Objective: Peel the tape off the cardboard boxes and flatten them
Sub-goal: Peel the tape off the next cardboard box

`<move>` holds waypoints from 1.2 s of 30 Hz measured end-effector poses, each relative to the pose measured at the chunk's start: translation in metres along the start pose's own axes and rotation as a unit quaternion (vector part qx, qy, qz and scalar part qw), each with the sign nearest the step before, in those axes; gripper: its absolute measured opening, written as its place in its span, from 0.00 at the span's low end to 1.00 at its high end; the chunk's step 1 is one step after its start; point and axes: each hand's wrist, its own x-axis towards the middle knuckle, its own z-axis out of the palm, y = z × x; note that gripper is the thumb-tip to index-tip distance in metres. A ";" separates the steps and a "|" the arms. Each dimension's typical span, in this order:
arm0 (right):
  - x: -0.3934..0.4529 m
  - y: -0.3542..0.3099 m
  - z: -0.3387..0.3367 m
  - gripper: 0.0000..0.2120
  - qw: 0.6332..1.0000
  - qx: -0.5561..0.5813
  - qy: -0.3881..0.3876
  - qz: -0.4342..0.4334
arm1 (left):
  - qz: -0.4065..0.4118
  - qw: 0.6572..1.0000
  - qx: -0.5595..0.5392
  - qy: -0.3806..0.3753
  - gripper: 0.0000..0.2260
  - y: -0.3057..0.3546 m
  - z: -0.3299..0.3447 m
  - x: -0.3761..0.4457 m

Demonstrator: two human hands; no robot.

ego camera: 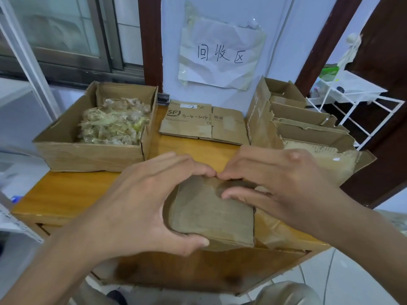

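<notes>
A small brown cardboard box (211, 214) sits near the front edge of the wooden table (72, 192). My left hand (141, 203) grips its left side, thumb on the near face and fingers curled over the far top edge. My right hand (284, 183) holds the right side, its fingertips curled over the same far edge and its thumb lying on the top face. The fingertips of both hands meet at the middle of that edge. A strip of brownish tape (275, 232) hangs crumpled off the box's right side.
An open carton (88, 155) holding a heap of crumpled peeled tape (114, 122) stands at the left. A flattened SF box (204, 124) lies at the back centre. Torn, stacked cartons (308, 130) fill the right. A paper sign (220, 53) hangs on the wall. A white rack (352, 95) stands far right.
</notes>
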 end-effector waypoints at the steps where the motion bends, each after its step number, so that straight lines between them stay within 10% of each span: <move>1: 0.002 0.000 -0.001 0.11 1.000 -0.019 -0.005 -0.019 | -0.001 1.000 -0.003 0.001 0.36 0.000 0.000 0.000; 14: 0.005 -0.003 0.002 0.13 0.985 -0.143 -0.006 -0.101 | -0.013 1.000 -0.024 0.010 0.36 -0.008 0.003 0.002; 20: 0.003 0.009 -0.004 0.08 1.000 0.023 0.000 0.015 | -0.021 0.999 -0.024 0.011 0.35 -0.010 0.003 0.004; 36: 0.052 -0.014 -0.021 0.05 0.940 -0.253 -0.162 -0.162 | -0.011 1.000 -0.022 0.013 0.31 -0.012 0.002 0.010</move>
